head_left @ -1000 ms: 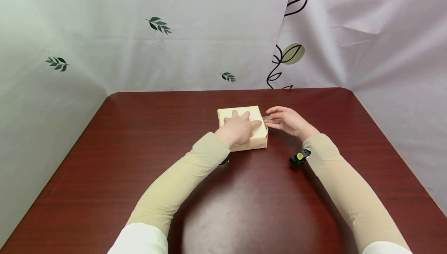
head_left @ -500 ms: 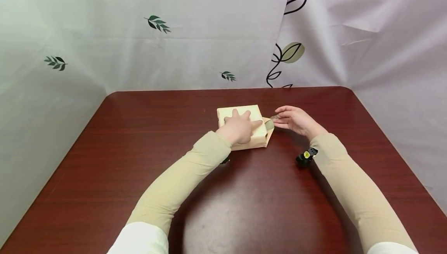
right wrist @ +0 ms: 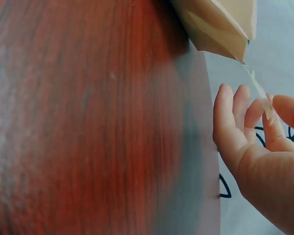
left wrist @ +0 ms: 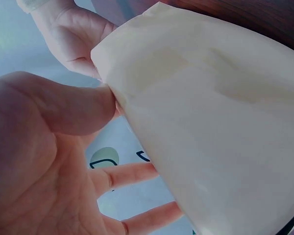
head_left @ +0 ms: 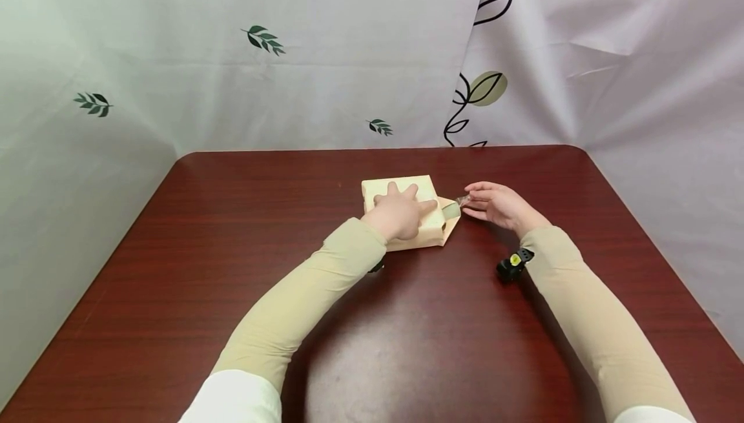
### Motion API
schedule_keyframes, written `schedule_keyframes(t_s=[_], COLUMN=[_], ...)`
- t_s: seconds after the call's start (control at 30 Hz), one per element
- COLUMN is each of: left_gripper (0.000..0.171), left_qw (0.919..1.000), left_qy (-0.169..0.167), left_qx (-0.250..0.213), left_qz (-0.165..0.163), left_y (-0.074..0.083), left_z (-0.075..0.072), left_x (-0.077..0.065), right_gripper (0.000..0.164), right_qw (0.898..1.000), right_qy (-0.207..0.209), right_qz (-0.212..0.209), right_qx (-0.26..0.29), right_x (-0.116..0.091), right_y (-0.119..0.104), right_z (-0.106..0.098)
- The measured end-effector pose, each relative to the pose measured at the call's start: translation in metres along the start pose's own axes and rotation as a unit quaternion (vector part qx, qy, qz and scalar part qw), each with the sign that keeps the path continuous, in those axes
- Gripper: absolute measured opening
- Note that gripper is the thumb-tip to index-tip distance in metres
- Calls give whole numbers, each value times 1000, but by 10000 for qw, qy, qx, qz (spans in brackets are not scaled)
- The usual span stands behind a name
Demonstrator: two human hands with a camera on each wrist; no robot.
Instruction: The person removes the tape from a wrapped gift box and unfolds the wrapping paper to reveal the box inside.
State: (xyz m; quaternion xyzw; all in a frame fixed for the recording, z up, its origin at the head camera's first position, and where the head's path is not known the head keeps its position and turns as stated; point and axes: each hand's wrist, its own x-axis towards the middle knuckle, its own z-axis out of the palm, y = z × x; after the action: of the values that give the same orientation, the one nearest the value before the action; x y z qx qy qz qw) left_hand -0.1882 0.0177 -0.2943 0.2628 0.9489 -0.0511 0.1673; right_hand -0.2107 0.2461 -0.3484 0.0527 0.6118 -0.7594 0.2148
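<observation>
A box-shaped package [head_left: 429, 237] wrapped in cream paper lies on the table. My left hand [head_left: 397, 215] presses on its top with the fingers spread. The left wrist view shows the thumb [left wrist: 78, 107] at the edge of the wrapping. At the package's right end, a pointed paper flap [head_left: 449, 228] stands out from the side. A strip of clear tape [right wrist: 258, 88] runs from the flap's tip to my right hand [head_left: 504, 207], which pinches it between thumb and finger. The right hand's other fingers are loosely bent.
The dark red wooden table [head_left: 244, 229] carries the package near its far side. White cloth [head_left: 325, 87] with leaf prints hangs behind and beside the table. A black wrist camera [head_left: 511, 268] sits under the right sleeve.
My right hand has drawn to the right with the tape, and the end flap has swung out from the package. My left hand stays on top, and the package has barely moved.
</observation>
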Motion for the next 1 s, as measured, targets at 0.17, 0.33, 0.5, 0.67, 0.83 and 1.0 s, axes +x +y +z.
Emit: schedule_keyframes(t_s=[0.17, 0.33, 0.5, 0.67, 0.83, 1.0], left_gripper=[61, 62, 61, 59, 54, 52], left_qw=[10000, 10000, 10000, 10000, 10000, 10000], left_qy=[-27, -34, -16, 4, 24, 53], left_qx=[25, 10, 26, -12, -54, -41], left_qz=[-41, -20, 5, 19, 48, 55], left_y=[0, 0, -1, -1, -2, -3], left_z=[-1, -1, 0, 0, 0, 1], left_x=[0, -1, -1, -1, -2, -4], right_gripper=[27, 32, 34, 16, 21, 33], right_qw=[9999, 9982, 9945, 9779, 9412, 9373], right_qy=[3, -1, 535, 1035, 1034, 562], right_qz=[-125, -334, -803, -1154, -1163, -1051], right_qx=[54, 505, 413, -1405, -3000, -3274], right_x=[0, -2, -8, -15, -22, -26], right_y=[1, -3, -10, -15, -14, -7], right_z=[0, 1, 1, 15, 34, 48])
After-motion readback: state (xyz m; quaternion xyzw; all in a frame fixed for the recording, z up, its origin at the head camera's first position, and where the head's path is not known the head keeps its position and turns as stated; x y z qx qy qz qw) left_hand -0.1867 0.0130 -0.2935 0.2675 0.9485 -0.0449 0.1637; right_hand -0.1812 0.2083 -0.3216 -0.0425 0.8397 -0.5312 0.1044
